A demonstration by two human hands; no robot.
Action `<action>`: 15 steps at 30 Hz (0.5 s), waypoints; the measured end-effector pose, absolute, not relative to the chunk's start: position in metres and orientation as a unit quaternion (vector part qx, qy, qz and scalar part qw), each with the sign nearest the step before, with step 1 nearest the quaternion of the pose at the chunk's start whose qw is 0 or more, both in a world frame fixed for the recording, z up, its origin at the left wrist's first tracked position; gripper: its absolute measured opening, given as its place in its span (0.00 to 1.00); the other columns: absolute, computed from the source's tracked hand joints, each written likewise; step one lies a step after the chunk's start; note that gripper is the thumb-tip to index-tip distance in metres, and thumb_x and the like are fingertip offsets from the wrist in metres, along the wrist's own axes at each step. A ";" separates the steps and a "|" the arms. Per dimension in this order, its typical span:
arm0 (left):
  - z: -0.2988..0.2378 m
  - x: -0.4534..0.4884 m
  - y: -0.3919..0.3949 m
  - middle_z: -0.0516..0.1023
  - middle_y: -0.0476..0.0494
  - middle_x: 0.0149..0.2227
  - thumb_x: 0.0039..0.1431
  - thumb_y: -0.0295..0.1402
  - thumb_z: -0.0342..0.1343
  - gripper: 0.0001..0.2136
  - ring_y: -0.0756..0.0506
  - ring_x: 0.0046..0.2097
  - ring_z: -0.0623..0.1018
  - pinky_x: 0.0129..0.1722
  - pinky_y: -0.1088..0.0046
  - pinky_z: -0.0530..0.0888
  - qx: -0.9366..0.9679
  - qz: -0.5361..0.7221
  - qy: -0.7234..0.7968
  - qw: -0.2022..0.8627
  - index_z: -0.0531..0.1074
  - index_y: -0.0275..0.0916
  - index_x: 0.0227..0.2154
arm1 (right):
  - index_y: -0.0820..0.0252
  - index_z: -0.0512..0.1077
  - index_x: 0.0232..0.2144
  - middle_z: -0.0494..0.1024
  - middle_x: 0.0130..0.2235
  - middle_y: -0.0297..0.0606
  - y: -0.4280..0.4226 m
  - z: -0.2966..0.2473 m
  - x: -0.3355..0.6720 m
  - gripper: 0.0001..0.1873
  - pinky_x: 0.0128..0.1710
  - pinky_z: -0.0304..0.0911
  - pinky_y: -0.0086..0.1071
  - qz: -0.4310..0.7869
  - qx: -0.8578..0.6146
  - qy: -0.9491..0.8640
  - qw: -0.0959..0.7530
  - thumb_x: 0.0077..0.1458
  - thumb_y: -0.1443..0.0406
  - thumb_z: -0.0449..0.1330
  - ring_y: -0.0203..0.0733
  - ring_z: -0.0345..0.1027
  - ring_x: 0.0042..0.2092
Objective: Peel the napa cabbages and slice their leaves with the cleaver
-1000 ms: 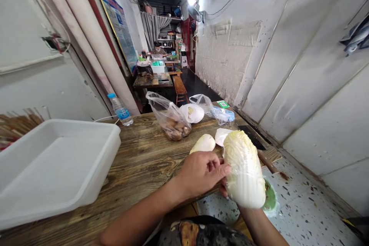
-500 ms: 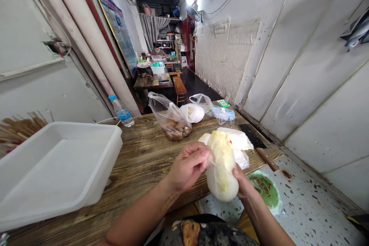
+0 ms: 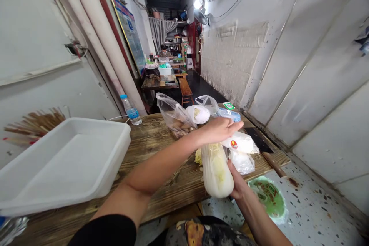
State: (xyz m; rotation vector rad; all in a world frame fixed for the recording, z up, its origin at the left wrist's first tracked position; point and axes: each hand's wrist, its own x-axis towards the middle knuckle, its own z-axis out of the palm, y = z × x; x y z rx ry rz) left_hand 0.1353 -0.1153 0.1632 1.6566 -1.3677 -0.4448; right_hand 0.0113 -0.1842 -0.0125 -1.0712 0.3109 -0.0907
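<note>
Head camera view, looking down a narrow room: a person stood at a wooden worktop point(image 3: 144, 138) with a napa cabbage point(image 3: 216, 171) upright and slightly tilted in the right hand point(image 3: 238, 184). The cabbage was off the wood, its pale base hanging out past the worktop's near edge and its leafy top over the boards. The right thumb pressed against its side, while the other right fingers were mostly hidden behind it, closed around the cabbage. The left arm reached across above the cabbage, and the left hand point(image 3: 217, 130) lay flat and open, its straight left fingers point(image 3: 235, 125) holding nothing, just above a white package point(image 3: 238, 143) with a red-and-yellow label. A clear plastic bag point(image 3: 242, 161) lay beside that package, and a cleaver point(image 3: 258, 134) lay further right, its wooden handle reaching the worktop's right edge. Behind the left wrist sat a clear bag of brown food point(image 3: 175, 117) and a round white object point(image 3: 197, 114). Open wood stretched left to a white plastic tray point(image 3: 63, 165) at the worktop's left end, with a water bottle point(image 3: 131, 111) behind it. Below the right edge, a green-printed bag point(image 3: 268, 196) lay on the speckled terrazzo floor point(image 3: 311, 207).
</note>
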 end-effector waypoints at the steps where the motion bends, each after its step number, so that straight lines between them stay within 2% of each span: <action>1: 0.163 0.142 -0.110 0.68 0.47 0.19 0.65 0.41 0.49 0.21 0.50 0.24 0.69 0.30 0.72 0.66 0.719 -0.105 -0.551 0.410 0.66 0.37 0.17 | 0.57 0.77 0.39 0.82 0.35 0.46 -0.185 -0.015 0.011 0.40 0.45 0.70 0.48 -0.040 -0.491 0.154 0.856 0.41 0.31 0.58 0.54 0.77 0.43; 2: 0.161 0.149 -0.102 0.66 0.47 0.17 0.65 0.41 0.49 0.23 0.50 0.23 0.68 0.30 0.71 0.65 0.753 -0.029 -0.532 0.385 0.64 0.37 0.15 | 0.56 0.77 0.40 0.82 0.36 0.46 -0.187 -0.016 0.011 0.39 0.46 0.69 0.48 -0.040 -0.471 0.162 0.866 0.40 0.32 0.60 0.55 0.76 0.44; 4: 0.151 0.159 -0.076 0.66 0.46 0.17 0.64 0.44 0.50 0.24 0.49 0.24 0.68 0.31 0.71 0.66 0.788 0.057 -0.459 0.406 0.66 0.36 0.14 | 0.57 0.75 0.43 0.82 0.40 0.46 -0.190 -0.014 0.011 0.38 0.48 0.69 0.48 -0.068 -0.450 0.182 0.872 0.39 0.36 0.65 0.55 0.75 0.46; 6: 0.129 0.165 -0.050 0.73 0.43 0.22 0.62 0.50 0.50 0.23 0.47 0.27 0.73 0.32 0.70 0.69 0.795 0.021 -0.369 0.481 0.75 0.34 0.26 | 0.58 0.73 0.47 0.81 0.43 0.47 -0.191 -0.009 0.012 0.38 0.50 0.69 0.48 -0.113 -0.461 0.202 0.857 0.38 0.42 0.69 0.55 0.75 0.47; 7: 0.114 0.164 -0.040 0.78 0.40 0.28 0.61 0.53 0.51 0.24 0.45 0.31 0.76 0.35 0.68 0.71 0.788 -0.040 -0.338 0.513 0.77 0.33 0.37 | 0.59 0.72 0.48 0.81 0.45 0.48 -0.190 -0.005 0.013 0.39 0.50 0.68 0.48 -0.129 -0.474 0.209 0.846 0.37 0.44 0.71 0.56 0.74 0.48; 8: 0.097 0.161 -0.033 0.80 0.35 0.38 0.59 0.55 0.53 0.29 0.41 0.38 0.79 0.41 0.65 0.73 0.773 -0.105 -0.313 0.542 0.73 0.34 0.50 | 0.59 0.71 0.48 0.80 0.46 0.48 -0.187 -0.002 0.014 0.39 0.50 0.69 0.48 -0.143 -0.485 0.216 0.835 0.37 0.46 0.73 0.56 0.74 0.48; 10: 0.060 0.147 -0.027 0.71 0.26 0.56 0.50 0.57 0.62 0.46 0.35 0.56 0.73 0.54 0.57 0.69 0.717 -0.229 -0.301 0.585 0.55 0.35 0.66 | 0.59 0.69 0.49 0.80 0.47 0.49 -0.179 0.003 0.018 0.40 0.49 0.70 0.48 -0.155 -0.498 0.221 0.824 0.36 0.48 0.73 0.57 0.74 0.48; 12: 0.027 0.126 -0.030 0.61 0.24 0.64 0.37 0.57 0.69 0.65 0.32 0.63 0.66 0.59 0.54 0.66 0.581 -0.359 -0.323 0.655 0.36 0.37 0.70 | 0.60 0.68 0.50 0.79 0.48 0.49 -0.170 0.004 0.022 0.41 0.48 0.71 0.48 -0.155 -0.501 0.214 0.824 0.37 0.46 0.72 0.57 0.74 0.48; 13: 0.015 0.114 -0.034 0.56 0.26 0.66 0.36 0.57 0.69 0.65 0.32 0.65 0.63 0.60 0.54 0.65 0.525 -0.378 -0.304 0.700 0.34 0.40 0.70 | 0.60 0.67 0.51 0.79 0.49 0.49 -0.166 0.003 0.024 0.42 0.48 0.71 0.48 -0.158 -0.509 0.209 0.820 0.39 0.45 0.71 0.57 0.74 0.48; 15: 0.000 0.096 -0.039 0.56 0.30 0.67 0.37 0.52 0.72 0.63 0.31 0.65 0.62 0.61 0.54 0.65 0.456 -0.373 -0.258 0.766 0.38 0.44 0.70 | 0.60 0.67 0.53 0.78 0.50 0.50 -0.161 0.002 0.026 0.42 0.49 0.70 0.48 -0.160 -0.567 0.204 0.782 0.41 0.43 0.68 0.57 0.73 0.49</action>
